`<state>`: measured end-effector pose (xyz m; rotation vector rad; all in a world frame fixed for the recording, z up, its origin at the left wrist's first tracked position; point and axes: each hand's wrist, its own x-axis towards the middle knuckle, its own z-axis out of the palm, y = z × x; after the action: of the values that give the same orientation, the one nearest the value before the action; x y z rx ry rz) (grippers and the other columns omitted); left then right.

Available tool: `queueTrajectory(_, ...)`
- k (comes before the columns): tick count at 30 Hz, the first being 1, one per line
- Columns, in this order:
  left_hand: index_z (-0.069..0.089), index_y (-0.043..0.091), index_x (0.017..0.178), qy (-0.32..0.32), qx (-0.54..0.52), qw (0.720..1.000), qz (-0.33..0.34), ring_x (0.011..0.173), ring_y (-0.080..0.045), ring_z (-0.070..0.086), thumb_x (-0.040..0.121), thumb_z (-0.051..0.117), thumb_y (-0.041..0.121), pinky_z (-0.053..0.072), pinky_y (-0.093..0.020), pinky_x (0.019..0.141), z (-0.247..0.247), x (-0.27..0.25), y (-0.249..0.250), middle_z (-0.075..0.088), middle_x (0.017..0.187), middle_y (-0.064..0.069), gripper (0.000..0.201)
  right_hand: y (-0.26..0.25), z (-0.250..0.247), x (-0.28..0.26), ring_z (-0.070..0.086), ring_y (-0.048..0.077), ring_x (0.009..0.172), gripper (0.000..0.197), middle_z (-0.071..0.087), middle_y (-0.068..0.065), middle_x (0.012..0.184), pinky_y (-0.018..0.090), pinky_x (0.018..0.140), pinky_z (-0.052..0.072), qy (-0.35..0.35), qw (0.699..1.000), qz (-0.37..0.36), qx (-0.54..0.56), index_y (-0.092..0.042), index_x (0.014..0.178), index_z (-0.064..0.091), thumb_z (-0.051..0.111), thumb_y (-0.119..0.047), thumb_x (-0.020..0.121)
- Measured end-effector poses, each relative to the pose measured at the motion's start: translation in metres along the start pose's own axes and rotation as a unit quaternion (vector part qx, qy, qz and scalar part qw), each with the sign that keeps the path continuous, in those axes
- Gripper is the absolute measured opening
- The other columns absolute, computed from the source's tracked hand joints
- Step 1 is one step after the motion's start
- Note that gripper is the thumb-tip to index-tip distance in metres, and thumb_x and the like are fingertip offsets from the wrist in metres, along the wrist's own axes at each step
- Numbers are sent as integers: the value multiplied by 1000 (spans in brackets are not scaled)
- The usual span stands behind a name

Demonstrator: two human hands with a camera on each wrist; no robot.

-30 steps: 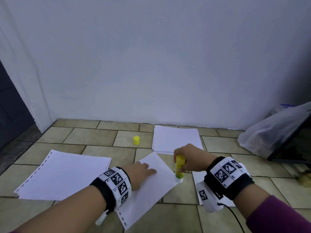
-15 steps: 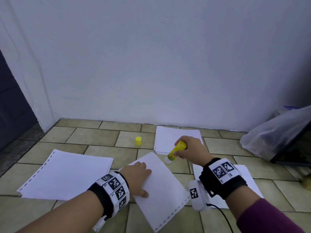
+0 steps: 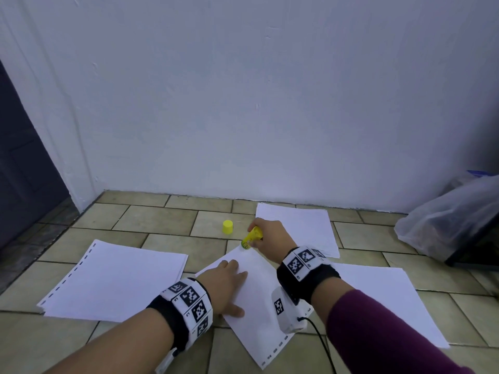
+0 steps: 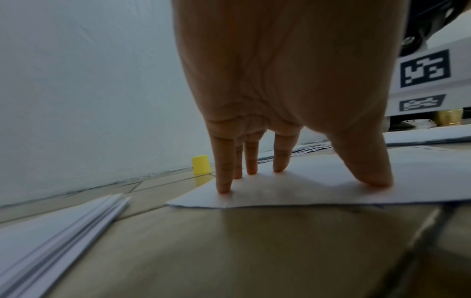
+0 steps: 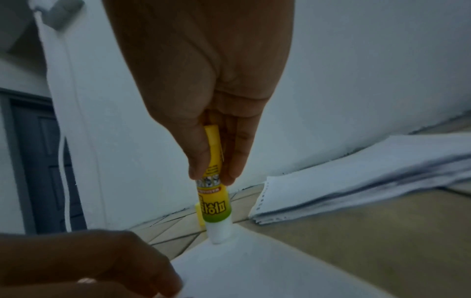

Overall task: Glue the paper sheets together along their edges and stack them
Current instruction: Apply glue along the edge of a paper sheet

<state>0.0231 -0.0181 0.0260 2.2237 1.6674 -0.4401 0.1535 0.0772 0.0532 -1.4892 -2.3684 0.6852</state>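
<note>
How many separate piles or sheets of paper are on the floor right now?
4: a stack at left; a stack by the wall; the single sheet under the left hand, being glued; paper at right, partly hidden by the right arm.

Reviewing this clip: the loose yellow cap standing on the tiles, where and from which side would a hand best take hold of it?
Pinch the yellow cap across its round side wall, coming straight down from above. It stands upright on the floor tiles, apart from the paper sheets, so its sides look free all round. The left hand lies nearer but is pressing the angled sheet.
</note>
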Motion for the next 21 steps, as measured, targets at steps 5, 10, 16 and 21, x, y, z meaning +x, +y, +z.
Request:
queueTrajectory(5,21,17,150,6,1,1000,1,135,-26,25,86,60,53,37,-42,106,1,1,-2,22,148,-10,84,-2,-14,-8,57,23,98,27,59,11,113,25,69,39,-70,993,-36,-90,-17,113,58,64,-15,87)
queueTrajectory(10,27,15,146,-4,18,1000,-3,133,-28,28,87,61,48,38,-44,105,-2,5,-1,25,145,-11,76,2,-41,-39,54,21,99,29,61,8,110,23,68,37,-132,977,-61,-154,-14,114,60,66,-16,86)
queueTrajectory(16,29,17,146,-7,27,1000,-2,133,-27,31,93,56,30,40,-44,104,-4,10,-5,26,147,-10,61,16,-61,-68,49,13,84,27,58,1,95,15,57,35,-180,966,-49,-178,-16,106,63,71,-19,81)
queueTrajectory(21,29,21,146,6,37,999,2,131,-23,31,90,59,41,42,-42,101,-5,7,-8,27,142,-7,66,24,-68,-81,49,14,85,28,53,-1,100,22,67,41,-201,956,-37,-211,-18,109,62,71,-20,83)
